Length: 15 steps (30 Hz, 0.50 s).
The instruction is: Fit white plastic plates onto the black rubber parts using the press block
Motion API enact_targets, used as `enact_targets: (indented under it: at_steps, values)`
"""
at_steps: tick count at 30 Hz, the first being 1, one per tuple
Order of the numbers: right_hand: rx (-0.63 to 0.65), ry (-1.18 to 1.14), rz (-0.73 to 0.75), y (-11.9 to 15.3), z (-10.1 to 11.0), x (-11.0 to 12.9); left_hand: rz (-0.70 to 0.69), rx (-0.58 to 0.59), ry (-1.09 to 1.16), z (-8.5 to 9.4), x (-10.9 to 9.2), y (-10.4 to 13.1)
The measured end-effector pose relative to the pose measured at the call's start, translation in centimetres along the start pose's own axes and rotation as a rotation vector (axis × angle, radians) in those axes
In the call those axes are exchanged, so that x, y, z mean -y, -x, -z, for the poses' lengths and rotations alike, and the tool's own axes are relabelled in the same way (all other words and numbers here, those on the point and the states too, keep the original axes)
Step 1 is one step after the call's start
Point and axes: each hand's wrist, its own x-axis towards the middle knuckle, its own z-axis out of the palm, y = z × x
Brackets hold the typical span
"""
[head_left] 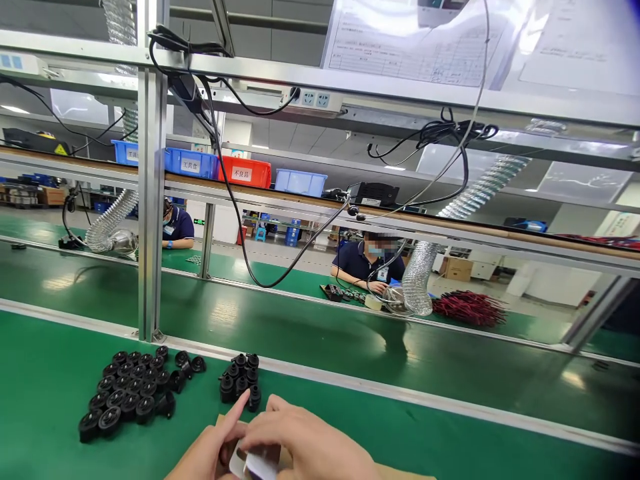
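1. White label sheet, bottom center of frame: left hand & right hand both pinch it, likely peeling.
2. Black plastic caps grouped at lower left on green counter, close for reach.

One head-worn camera looks forward and slightly down across a green bench. Both hands are cut off at the near edge. The conveyor and shelving stretch far.

left hand and right hand — together, fingers curled
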Motion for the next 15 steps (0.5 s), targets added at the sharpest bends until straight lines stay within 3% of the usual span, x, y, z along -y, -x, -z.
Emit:
enact_targets:
  at_steps: [5,8,12,15]
  values:
    - [-0.070,0.245,-0.089,-0.3,-1.8,-0.6,0.077,-0.102,-0.074,-1.0,0.3,0.4]
    - [-0.099,0.494,-0.203,-1.5,-4.5,-1.0,0.074,-0.132,-0.141,-1.1,0.1,0.3]
    - [-0.110,0.769,-0.285,-3.5,-8.5,-2.6,0.107,-0.042,-0.016,-0.2,-0.1,0.0]
    - [-0.163,0.844,-0.142,-3.4,-8.0,-3.6,0.080,0.057,0.109,0.9,0.6,-0.5]
